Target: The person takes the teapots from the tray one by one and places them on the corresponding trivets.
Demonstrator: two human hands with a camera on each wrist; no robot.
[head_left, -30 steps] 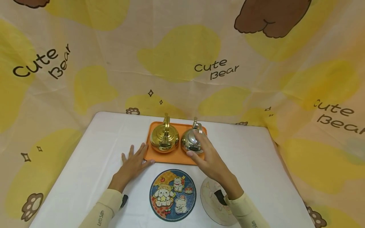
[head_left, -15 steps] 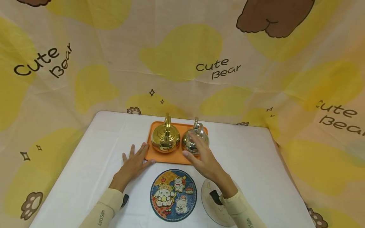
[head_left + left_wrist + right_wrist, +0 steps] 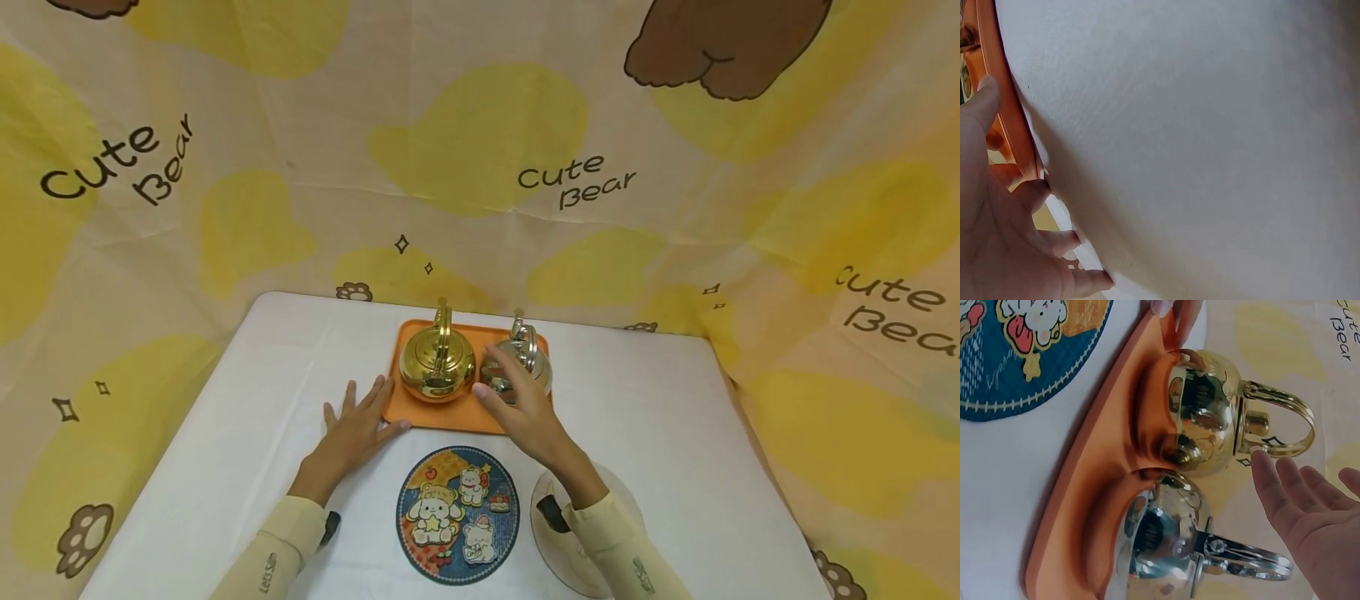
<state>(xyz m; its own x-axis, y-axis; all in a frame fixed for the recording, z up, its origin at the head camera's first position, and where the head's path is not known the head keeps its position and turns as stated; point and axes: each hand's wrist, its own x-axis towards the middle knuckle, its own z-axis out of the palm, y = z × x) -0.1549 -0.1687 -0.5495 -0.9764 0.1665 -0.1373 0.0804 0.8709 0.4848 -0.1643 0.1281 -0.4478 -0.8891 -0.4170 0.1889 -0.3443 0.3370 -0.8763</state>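
Note:
An orange tray (image 3: 459,417) near the table's far edge carries a gold kettle (image 3: 437,363) on the left and a silver kettle (image 3: 534,367) on the right, both with handles upright. My left hand (image 3: 358,423) lies flat on the white table, fingers straight, touching the tray's front left corner (image 3: 1009,119). My right hand (image 3: 510,398) hovers with spread, straight fingers in front of and partly over the silver kettle, holding nothing. In the right wrist view its fingers (image 3: 1285,490) stand just off the gold kettle (image 3: 1207,412) and above the silver kettle (image 3: 1163,540).
A round blue cartoon mat (image 3: 457,515) lies at the table's near middle, and a pale round mat (image 3: 592,542) sits to its right, partly under my right sleeve. A bear-print cloth (image 3: 480,167) hangs behind the white table (image 3: 225,433).
My right hand has shifted a little left and back, uncovering more of the silver kettle. The left hand and both kettles have stayed put.

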